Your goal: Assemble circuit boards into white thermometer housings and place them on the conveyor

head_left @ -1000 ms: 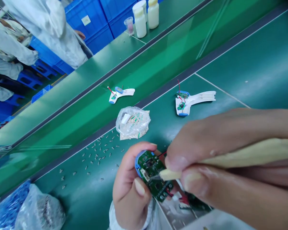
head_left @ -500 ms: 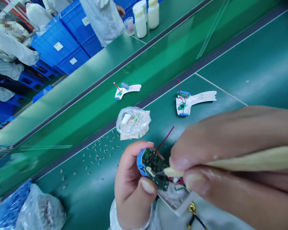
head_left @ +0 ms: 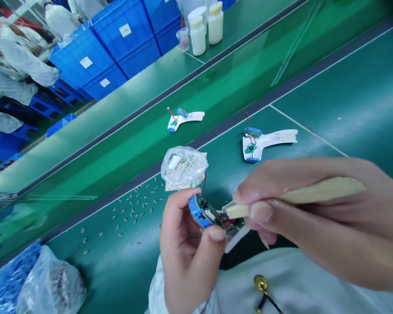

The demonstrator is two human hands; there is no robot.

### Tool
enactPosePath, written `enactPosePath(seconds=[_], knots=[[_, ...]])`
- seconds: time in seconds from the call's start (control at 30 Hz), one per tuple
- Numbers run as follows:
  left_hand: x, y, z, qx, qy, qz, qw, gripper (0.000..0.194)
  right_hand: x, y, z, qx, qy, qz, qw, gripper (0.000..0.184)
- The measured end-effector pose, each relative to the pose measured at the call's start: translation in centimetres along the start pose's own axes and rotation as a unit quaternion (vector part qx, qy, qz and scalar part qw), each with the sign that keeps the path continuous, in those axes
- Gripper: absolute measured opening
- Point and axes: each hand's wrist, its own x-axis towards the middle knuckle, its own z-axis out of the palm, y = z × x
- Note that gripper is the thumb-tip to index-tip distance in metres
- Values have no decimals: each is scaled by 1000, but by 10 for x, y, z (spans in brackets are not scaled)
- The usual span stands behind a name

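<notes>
My left hand grips a small electronic unit with a blue rim and a green circuit board, seen nearly edge-on. A thin red wire rises from the unit, and its white plastic housing extends past my fingers. My right hand pinches a pale wooden stick between thumb and forefinger. The stick's tip sits at the board, close to my left thumb. Much of the board is hidden behind my fingers.
A clear bag of small parts lies just beyond my hands, with several tiny metal pieces scattered on the green belt. Similar white units lie further off. Blue crates, white bottles and people in white coats stand beyond.
The unit has turned in my left hand, so its board now shows nearly edge-on and the red wire points up. My right hand and stick have shifted slightly up, and the view has moved.
</notes>
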Motion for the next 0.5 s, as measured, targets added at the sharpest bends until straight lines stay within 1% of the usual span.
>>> enactPosePath(seconds=[0.07,0.13,0.2,0.27,0.33,0.37,0.43,0.47,0.5], knots=[[0,-1,-1,7,15,9,1000,26,-8,8,8,47,32,40,998,19],[-1,-1,-2,12,23,18,999,25,-16,15,17,108,69,60,990,15],[-1,-2,-1,27,37,33,998,23,-20,20,24,160,97,76,979,15],[-2,-3,1,65,46,40,996,24,-17,19,27,193,126,85,969,13],[-2,-6,3,106,27,18,994,25,-6,13,27,207,182,90,957,6],[-2,-7,4,118,16,1,993,26,0,8,25,208,219,88,949,8],[-1,-10,2,108,7,-26,994,25,13,0,20,194,281,80,936,22],[-1,-10,1,83,12,-36,996,25,17,-2,17,182,292,78,936,28],[0,-9,-1,51,15,-46,998,24,18,-3,14,170,284,74,941,29]])
